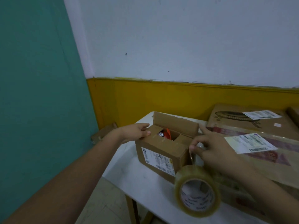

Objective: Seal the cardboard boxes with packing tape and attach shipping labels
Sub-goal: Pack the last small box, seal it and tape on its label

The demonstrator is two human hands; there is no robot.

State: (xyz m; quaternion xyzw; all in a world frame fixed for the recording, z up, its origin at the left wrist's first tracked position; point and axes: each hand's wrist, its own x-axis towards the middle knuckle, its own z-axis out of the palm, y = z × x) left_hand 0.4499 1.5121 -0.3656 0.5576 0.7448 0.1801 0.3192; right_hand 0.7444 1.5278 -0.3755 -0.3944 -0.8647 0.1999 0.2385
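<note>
On the white table (145, 183), near its far left corner, I saw the small cardboard box (163, 151) sitting with its top flaps still partly open, an orange and silvery packet (165, 135) showing through the gap. A printed shipping label (157, 159) was already stuck on the side facing me. My left hand (135, 132) rested on the box's far left top edge, fingers curled over the flap and thumb on top, grasping the cardboard. My right hand (210, 148) hovered just right of the box, thumb and fingers pinching the free end of the clear packing tape, with the index finger pointing toward the upright back flap. The tape roll (197, 190) hung below that hand, in front of the box's near right corner, linked by the drawn-out strip. To the right lay larger flat boxes (252, 125), one bearing a white label (250, 143) under clear wrap, another label (262, 114) farther back. Behind stood a yellow-and-white wall (178, 62).
</note>
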